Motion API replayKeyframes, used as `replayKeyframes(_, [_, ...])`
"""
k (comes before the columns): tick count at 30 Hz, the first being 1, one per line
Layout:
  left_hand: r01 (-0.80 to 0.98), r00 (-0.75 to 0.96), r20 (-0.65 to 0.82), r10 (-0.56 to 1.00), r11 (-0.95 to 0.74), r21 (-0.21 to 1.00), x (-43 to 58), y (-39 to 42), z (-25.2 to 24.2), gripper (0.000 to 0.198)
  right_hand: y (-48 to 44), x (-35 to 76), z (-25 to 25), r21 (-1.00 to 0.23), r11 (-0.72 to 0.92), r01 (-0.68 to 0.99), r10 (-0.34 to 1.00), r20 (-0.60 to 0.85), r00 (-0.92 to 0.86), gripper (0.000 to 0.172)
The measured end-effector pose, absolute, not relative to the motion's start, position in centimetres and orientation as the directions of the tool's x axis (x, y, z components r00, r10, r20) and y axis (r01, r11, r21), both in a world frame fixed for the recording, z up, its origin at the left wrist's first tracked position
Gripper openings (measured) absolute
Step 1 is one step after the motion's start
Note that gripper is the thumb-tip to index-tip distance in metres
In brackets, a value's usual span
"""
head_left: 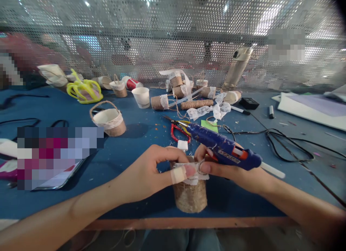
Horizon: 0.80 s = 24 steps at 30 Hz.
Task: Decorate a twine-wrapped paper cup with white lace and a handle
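A twine-wrapped cup [190, 195] stands near the table's front edge, with a strip of white lace [198, 176] around its rim. My left hand [151, 171] is curled around the cup's top, its taped thumb pressing the lace. My right hand [229, 168] grips a blue glue gun [224, 148] with an orange trigger. Its nozzle points up and left, away from the cup. A white glue stick [273, 170] juts from the gun's back. Right-hand fingertips also touch the lace.
Red-handled scissors [178, 130] lie just behind the cup. A finished basket with a handle [110, 121], a white paper cup [141, 97], several twine rolls [196, 104] and lace scraps sit farther back. A black cord [286, 144] trails right. A phone [58, 179] lies at left.
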<state>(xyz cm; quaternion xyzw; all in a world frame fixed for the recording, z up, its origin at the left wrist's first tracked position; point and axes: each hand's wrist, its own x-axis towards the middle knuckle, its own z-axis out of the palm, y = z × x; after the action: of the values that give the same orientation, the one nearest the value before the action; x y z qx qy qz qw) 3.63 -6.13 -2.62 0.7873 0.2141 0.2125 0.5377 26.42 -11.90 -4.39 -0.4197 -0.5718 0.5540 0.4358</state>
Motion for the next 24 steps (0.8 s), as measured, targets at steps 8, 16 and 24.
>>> replayKeyframes(8, [0.116,0.811,0.037,0.584,-0.223,0.968,3.6,-5.8,-2.0,0.026,-12.0,26.2,-4.1,-0.993,0.106,0.06,0.977,0.092,-0.195,0.021])
replayKeyframes(16, [0.074,0.599,-0.066,0.798,0.026,0.997,3.3,-4.9,-2.6,0.021,-12.7,28.4,-4.0,-0.826,0.345,0.446,0.902,0.423,0.086,0.011])
replayKeyframes(24, [0.047,0.545,-0.057,0.837,0.037,0.998,2.7,-4.2,-3.0,0.019,-13.1,29.1,-4.1,-0.606,0.654,0.453,0.75,0.598,-0.281,0.02])
